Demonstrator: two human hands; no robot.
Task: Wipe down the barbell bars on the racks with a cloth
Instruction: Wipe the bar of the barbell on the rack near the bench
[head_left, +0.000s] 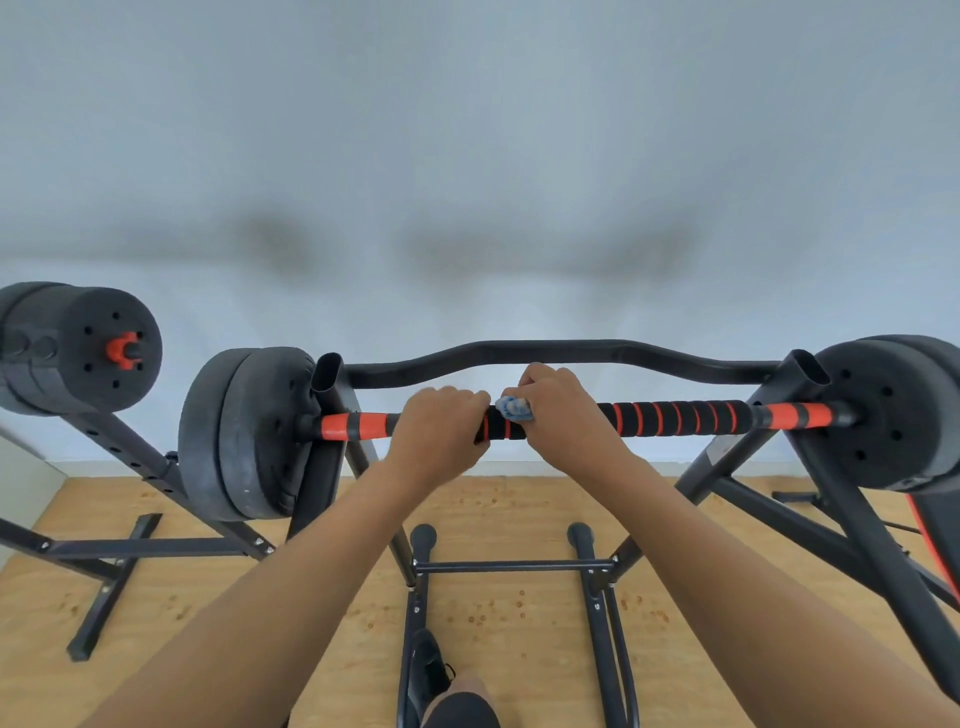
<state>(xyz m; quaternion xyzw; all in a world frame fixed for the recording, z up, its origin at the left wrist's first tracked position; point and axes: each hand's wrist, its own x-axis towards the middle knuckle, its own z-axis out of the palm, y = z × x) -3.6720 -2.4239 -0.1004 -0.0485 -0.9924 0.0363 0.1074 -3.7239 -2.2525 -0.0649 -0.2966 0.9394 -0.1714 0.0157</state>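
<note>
A barbell bar (675, 418) with a black and orange striped grip lies across a black rack (737, 462), with black weight plates (244, 436) at both ends. My left hand (441, 431) is wrapped around the bar left of its middle. My right hand (561, 410) presses a small blue and white cloth (514, 408) against the bar just right of the left hand. Most of the cloth is hidden under my fingers.
A curved black rack crossbar (545, 351) runs behind the bar. A second rack with a loaded barbell (83, 348) stands at the left. Black frame legs (597, 623) spread over the wooden floor (519, 519) below. My shoe (426, 670) is between them. A pale wall is behind.
</note>
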